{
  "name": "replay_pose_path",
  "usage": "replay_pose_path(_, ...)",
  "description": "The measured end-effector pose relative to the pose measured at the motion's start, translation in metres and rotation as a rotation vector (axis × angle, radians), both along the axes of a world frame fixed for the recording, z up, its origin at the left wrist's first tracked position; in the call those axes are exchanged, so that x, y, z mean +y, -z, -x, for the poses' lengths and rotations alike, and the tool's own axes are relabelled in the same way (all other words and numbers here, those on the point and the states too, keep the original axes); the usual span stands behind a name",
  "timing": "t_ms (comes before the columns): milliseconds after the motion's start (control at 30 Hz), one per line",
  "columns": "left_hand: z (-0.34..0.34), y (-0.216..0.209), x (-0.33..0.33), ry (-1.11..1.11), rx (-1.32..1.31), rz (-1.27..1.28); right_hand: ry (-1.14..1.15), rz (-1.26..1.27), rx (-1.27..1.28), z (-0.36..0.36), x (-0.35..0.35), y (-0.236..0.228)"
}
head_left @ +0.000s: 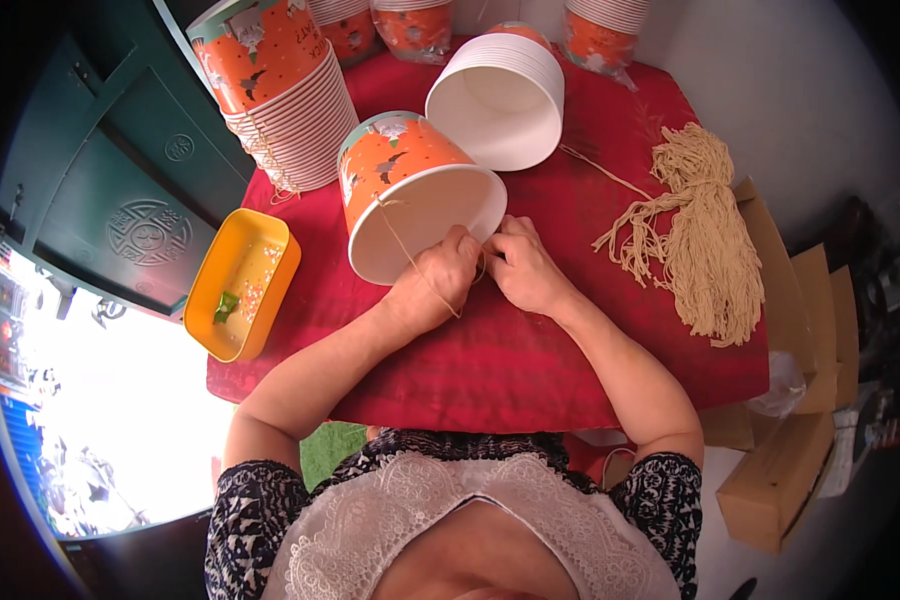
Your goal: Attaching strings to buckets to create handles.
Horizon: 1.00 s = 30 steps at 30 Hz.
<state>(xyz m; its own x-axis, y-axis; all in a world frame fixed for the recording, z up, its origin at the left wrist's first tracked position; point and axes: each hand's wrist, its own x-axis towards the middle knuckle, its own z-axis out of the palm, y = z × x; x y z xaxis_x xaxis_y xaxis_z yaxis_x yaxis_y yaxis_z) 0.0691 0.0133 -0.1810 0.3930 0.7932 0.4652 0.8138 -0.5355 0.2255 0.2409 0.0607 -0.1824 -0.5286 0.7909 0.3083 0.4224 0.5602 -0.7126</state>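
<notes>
Nearest, both hands closed together at the rim of a tipped orange printed paper bucket (pixel 410 185) with a white inside, lying on its side on the red tablecloth (pixel 490 360). Left hand (pixel 432 282) curled shut, pinching a thin tan cord (pixel 420 270) running up to the bucket's side; right hand (pixel 523 268) likewise closed at the rim, fingertips tucked, hold on the cord hidden. Likely trouble: cord slipping from the pinch or tearing the paper wall if pulled hard; bucket rolling on its round side. Open cloth just below the wrists, up to the near table edge. Left, a yellow plastic rectangular tray (pixel 240 285) hanging partly over the table edge, prone to a knock from the elbow. Right, a loose bundle of tan cords (pixel 705 235) near the right edge. Farther back, a stack of white-inside paper buckets (pixel 500 100) on its side, a tall leaning stack of orange buckets (pixel 285 100), crowding the far half.
</notes>
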Motion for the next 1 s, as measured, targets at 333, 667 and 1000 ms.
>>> replay_pose_path(333, 0.000, 0.002, 0.004, -0.016, -0.034, 0.052, 0.065, 0.010, 0.113, -0.003, 0.001, -0.005)
replay_pose_path(667, -0.002, -0.005, 0.004, 0.019, -0.185, -0.013, 0.130, 0.796, 0.552, 0.007, -0.024, -0.028)
replay_pose_path(1000, -0.001, -0.015, 0.005, 0.013, -0.541, 0.289, 0.190, 0.801, 0.553, 0.007, -0.024, -0.026)
